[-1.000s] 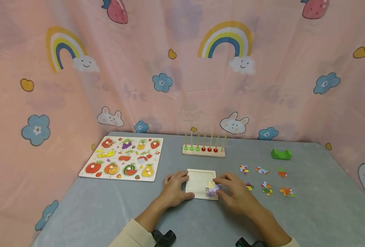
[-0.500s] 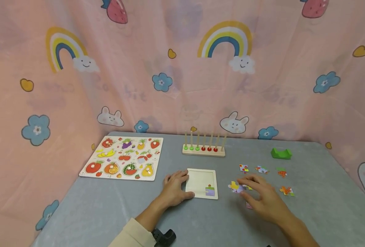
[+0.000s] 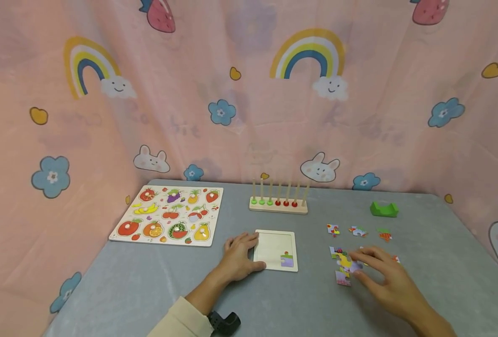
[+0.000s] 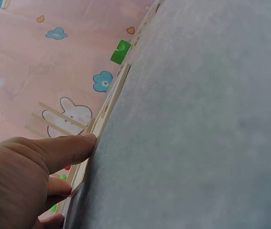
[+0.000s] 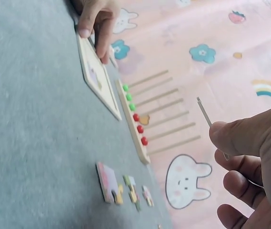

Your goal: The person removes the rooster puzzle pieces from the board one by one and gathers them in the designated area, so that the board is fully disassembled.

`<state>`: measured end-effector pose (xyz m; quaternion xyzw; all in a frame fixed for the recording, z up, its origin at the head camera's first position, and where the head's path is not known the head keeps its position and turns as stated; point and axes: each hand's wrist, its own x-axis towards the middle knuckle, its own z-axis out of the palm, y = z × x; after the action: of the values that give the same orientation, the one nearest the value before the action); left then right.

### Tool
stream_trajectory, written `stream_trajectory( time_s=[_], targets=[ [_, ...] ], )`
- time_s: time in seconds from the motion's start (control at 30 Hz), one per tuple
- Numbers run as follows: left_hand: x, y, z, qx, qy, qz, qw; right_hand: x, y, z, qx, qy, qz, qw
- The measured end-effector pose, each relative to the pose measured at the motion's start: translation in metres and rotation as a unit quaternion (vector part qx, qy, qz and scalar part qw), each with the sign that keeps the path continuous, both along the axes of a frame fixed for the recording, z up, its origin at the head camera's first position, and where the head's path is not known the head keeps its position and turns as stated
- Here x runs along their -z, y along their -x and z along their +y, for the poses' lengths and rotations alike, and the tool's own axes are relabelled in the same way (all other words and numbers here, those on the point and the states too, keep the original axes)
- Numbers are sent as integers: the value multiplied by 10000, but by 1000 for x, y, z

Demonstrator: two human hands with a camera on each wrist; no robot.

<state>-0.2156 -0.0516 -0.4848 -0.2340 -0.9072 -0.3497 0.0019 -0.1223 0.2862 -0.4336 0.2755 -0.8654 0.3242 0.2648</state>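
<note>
A square wooden puzzle tray [image 3: 270, 243] lies flat on the table, with one purple-and-green puzzle piece [image 3: 287, 260] in its lower right corner. My left hand [image 3: 241, 260] holds the tray at its left side, the thumb at the near edge and the fingers at the left edge. Between thumb and index finger, my right hand [image 3: 385, 276] pinches a yellow-and-purple jigsaw piece [image 3: 346, 263]. In the right wrist view that jigsaw piece [image 5: 203, 110] is seen edge-on, raised off the table. Below it lie loose pieces, among them a pink one [image 3: 343, 278]; others are hidden behind the hand.
More loose pieces, such as a carrot-printed one [image 3: 385, 234], lie at the right. A green block [image 3: 384, 209] stands behind them. The wooden peg rack [image 3: 278, 206] with green and red beads is at the back, and a fruit board [image 3: 166, 216] is at the left.
My right hand has carried the yellow-and-purple piece from over the tray to the right, above the loose pieces. My left hand has stayed on the tray.
</note>
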Motion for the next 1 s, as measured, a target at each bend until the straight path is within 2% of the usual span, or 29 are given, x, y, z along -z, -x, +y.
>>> stream_trajectory(
  time_s=[0.23, 0.57, 0.83, 1.0],
  targets=[
    [-1, -1, 1, 44, -23, -25, 10000, 11, -4, 18, 107, 28, 39, 9999],
    [0, -1, -1, -2, 29, -57, 10000, 24, -8, 40, 372, -46, -209, 9991],
    [-1, -1, -2, 7, 30, -90, 10000, 37, -9, 48, 589, -81, -507, 9969],
    [-2, 0, -1, -4, 51, -124, 9999, 44, -9, 50, 817, -217, -933, 9920]
  ],
)
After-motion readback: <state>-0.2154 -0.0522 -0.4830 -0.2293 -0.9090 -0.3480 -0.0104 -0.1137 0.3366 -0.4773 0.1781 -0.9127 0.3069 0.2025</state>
